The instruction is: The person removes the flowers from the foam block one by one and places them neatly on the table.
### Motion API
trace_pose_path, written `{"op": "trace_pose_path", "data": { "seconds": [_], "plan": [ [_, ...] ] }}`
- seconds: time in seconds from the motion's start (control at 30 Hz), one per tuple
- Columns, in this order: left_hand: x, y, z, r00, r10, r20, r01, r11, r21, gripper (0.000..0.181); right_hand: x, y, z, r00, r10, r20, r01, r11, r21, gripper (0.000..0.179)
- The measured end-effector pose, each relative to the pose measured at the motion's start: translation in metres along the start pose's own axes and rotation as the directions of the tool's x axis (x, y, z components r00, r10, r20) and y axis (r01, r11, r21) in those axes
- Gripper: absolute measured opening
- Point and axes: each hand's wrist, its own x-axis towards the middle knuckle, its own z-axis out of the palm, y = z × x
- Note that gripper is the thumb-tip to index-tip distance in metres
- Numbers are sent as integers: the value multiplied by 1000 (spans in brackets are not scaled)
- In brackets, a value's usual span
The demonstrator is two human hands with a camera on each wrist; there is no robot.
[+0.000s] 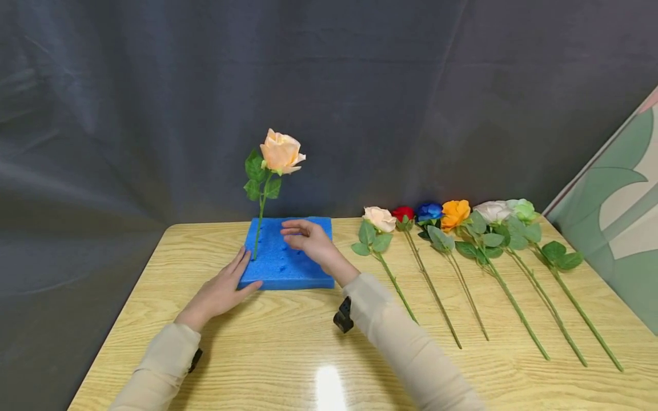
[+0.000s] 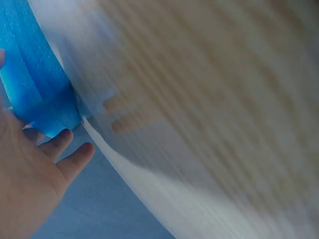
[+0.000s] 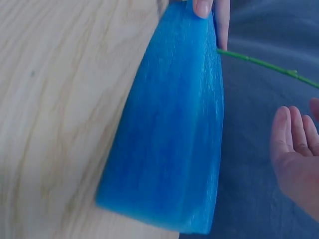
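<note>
A peach rose (image 1: 281, 153) stands upright, its green stem (image 3: 271, 66) stuck into the left part of a blue foam block (image 1: 303, 279). My left hand (image 1: 222, 291) rests against the block's left side, fingers stretched along the edge and thumb at the front corner. In the left wrist view the fingers of that left hand (image 2: 30, 174) are spread beside the foam (image 2: 37, 74). Over the block, to the right of the stem, my right hand (image 1: 317, 244) hovers with nothing in it, fingers slightly bent and apart from the stem. Small dark holes dot the foam's top.
Six cut roses lie in a row on the wooden table (image 1: 247, 354) at right: pale peach (image 1: 380, 219), red (image 1: 403, 213), blue (image 1: 429, 212), orange (image 1: 455, 214), whitish (image 1: 492, 211) and pale green (image 1: 523, 210). A dark curtain (image 1: 360, 103) hangs behind; a patterned panel (image 1: 617, 194) stands right.
</note>
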Motion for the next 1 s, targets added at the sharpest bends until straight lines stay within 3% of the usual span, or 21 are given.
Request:
{"op": "trace_pose_path", "data": {
  "seconds": [0.67, 1.0],
  "plan": [
    [0, -4, -1, 1000, 22, 7, -22, 999, 30, 87, 9, 0, 38, 998, -37, 43, 37, 999, 19, 51],
    [0, -4, 0, 1000, 24, 12, -25, 999, 24, 87, 13, -1, 44, 998, -43, 34, 42, 999, 33, 51]
  ]
}}
